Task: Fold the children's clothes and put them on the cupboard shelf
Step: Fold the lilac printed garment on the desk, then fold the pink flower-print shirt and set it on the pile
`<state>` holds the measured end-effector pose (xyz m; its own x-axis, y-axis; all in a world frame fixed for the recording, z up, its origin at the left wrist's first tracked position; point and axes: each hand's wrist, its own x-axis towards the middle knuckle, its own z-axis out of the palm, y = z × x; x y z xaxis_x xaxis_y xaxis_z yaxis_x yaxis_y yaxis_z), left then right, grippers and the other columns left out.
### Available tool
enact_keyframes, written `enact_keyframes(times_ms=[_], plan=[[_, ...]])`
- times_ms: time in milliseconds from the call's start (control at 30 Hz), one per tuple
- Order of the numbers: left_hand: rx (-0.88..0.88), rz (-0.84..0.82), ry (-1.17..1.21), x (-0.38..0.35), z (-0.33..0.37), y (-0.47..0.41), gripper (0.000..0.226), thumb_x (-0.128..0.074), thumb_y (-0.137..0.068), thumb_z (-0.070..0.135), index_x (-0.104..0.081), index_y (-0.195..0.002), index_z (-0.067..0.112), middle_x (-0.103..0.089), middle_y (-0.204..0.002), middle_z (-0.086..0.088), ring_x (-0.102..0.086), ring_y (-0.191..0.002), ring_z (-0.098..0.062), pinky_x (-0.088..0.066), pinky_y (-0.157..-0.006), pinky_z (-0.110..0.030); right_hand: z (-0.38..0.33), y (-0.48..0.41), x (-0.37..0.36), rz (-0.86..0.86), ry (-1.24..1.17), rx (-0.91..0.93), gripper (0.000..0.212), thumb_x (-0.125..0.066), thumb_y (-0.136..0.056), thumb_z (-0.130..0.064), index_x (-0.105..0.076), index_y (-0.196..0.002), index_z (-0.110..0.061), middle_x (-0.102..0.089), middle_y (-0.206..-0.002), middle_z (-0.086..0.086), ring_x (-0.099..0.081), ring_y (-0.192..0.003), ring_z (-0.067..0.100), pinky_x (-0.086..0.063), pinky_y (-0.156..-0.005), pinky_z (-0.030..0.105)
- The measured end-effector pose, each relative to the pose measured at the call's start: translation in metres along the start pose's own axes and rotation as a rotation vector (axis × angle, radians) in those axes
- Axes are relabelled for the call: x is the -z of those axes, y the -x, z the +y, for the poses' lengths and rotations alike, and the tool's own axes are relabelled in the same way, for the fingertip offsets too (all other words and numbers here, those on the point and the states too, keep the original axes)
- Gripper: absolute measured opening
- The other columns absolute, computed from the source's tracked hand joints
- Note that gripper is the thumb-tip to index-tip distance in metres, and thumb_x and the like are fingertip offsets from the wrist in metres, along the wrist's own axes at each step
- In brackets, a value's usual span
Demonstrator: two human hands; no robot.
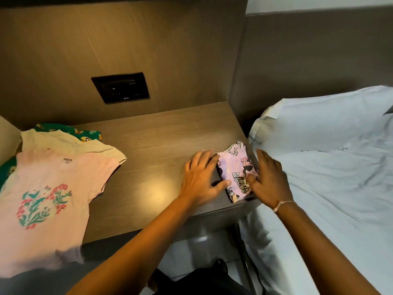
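Note:
A small folded lilac garment with cartoon prints (238, 169) lies at the right end of the brown wooden shelf (161, 145). My left hand (202, 177) rests flat against its left edge, fingers spread. My right hand (268, 179) presses on its right edge, thumb on the cloth. At the left of the shelf a pink t-shirt with a flower print (49, 199) lies spread out flat, hanging over the front edge. Under it lie a cream garment (63, 141) and a green printed one (70, 129).
A dark socket plate (120, 87) sits in the wooden back panel above the shelf. A bed with a white pillow (319, 122) and white sheet (340, 199) stands directly right of the shelf. Below the shelf is pale floor.

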<state>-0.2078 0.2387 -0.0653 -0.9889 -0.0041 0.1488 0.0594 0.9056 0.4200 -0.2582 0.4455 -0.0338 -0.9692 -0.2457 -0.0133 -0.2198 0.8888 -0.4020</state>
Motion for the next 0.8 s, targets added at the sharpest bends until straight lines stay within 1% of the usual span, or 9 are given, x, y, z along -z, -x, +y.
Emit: enact_keyframes(times_ms=[67,167,300,433,533,600,667,700,800], plan=[[-0.106,-0.163,-0.059,-0.005,-0.005,0.003,0.094,-0.039,-0.081,0.079,-0.019,-0.154,0.023,-0.014,-0.163,-0.001,0.0,-0.151,-0.024,-0.005,-0.119,-0.052,0.004,-0.011,0.001,-0.137,0.075,0.173,0.069,-0.045,-0.094,-0.032,-0.01,-0.153,-0.025,-0.01,-0.162,0.002,-0.01,-0.148,0.029,-0.018,-0.116,0.052],[-0.13,-0.318,-0.123,-0.017,-0.012,-0.006,0.102,-0.032,-0.079,0.084,-0.004,-0.156,0.023,0.001,-0.165,0.0,0.014,-0.15,-0.023,0.008,-0.117,-0.057,0.012,-0.02,-0.016,-0.349,0.171,0.226,0.068,-0.025,-0.094,-0.044,0.005,-0.153,-0.028,0.015,-0.161,-0.005,0.012,-0.149,0.022,0.002,-0.118,0.05],[-0.154,-0.346,-0.218,-0.017,-0.021,-0.017,0.106,-0.023,-0.075,0.089,0.0,-0.155,0.024,0.002,-0.164,0.001,0.015,-0.149,-0.023,0.011,-0.116,-0.059,0.015,-0.025,-0.029,-0.334,0.186,0.21,0.073,-0.016,-0.088,-0.05,0.01,-0.152,-0.027,0.02,-0.16,-0.005,0.016,-0.148,0.023,0.006,-0.118,0.052],[-0.098,-0.24,-0.108,0.001,-0.024,-0.003,0.098,-0.029,-0.082,0.083,-0.003,-0.156,0.025,0.004,-0.164,0.002,0.017,-0.149,-0.02,0.013,-0.117,-0.056,0.006,-0.03,-0.022,-0.346,0.294,0.161,0.076,-0.01,-0.086,-0.059,0.013,-0.151,-0.027,0.02,-0.16,-0.002,0.02,-0.147,0.027,0.011,-0.115,0.055],[0.008,-0.073,-0.02,0.028,-0.05,0.037,0.079,-0.033,-0.091,0.068,-0.014,-0.155,0.025,-0.003,-0.164,0.002,0.011,-0.15,-0.019,0.008,-0.119,-0.051,-0.032,-0.026,-0.013,-0.119,0.196,0.237,0.072,-0.019,-0.09,-0.058,-0.002,-0.153,-0.028,0.006,-0.162,-0.001,0.009,-0.149,0.027,0.007,-0.116,0.051],[0.109,0.031,-0.001,0.047,-0.08,0.075,0.065,-0.041,-0.093,0.056,-0.033,-0.15,0.025,-0.021,-0.161,0.002,-0.007,-0.151,-0.021,-0.009,-0.119,-0.049,-0.074,-0.026,-0.015,-0.017,0.066,0.354,0.064,-0.032,-0.093,-0.049,-0.021,-0.152,-0.025,-0.016,-0.16,0.0,-0.008,-0.149,0.028,-0.005,-0.119,0.05],[0.252,0.177,0.012,0.07,-0.114,0.119,0.049,-0.05,-0.093,0.044,-0.05,-0.138,0.026,-0.044,-0.149,0.001,-0.032,-0.142,-0.023,-0.032,-0.112,-0.047,-0.12,-0.032,-0.035,-0.062,-0.045,0.492,0.056,-0.041,-0.093,-0.043,-0.04,-0.144,-0.021,-0.04,-0.151,0.004,-0.027,-0.144,0.029,-0.02,-0.117,0.047],[0.317,0.253,-0.009,0.082,-0.132,0.142,0.043,-0.053,-0.091,0.041,-0.057,-0.131,0.026,-0.054,-0.139,0.001,-0.043,-0.132,-0.024,-0.04,-0.104,-0.045,-0.145,-0.036,-0.048,-0.118,-0.06,0.567,0.054,-0.042,-0.092,-0.043,-0.046,-0.141,-0.021,-0.048,-0.146,0.005,-0.034,-0.14,0.028,-0.025,-0.116,0.045],[0.536,0.365,-0.102,0.111,-0.171,0.207,0.039,-0.051,-0.083,0.045,-0.067,-0.113,0.026,-0.065,-0.116,0.002,-0.054,-0.109,-0.024,-0.045,-0.082,-0.039,-0.212,-0.049,-0.094,-0.237,-0.001,0.8,0.046,-0.046,-0.091,-0.044,-0.055,-0.131,-0.022,-0.059,-0.133,0.003,-0.048,-0.128,0.026,-0.036,-0.109,0.041]])
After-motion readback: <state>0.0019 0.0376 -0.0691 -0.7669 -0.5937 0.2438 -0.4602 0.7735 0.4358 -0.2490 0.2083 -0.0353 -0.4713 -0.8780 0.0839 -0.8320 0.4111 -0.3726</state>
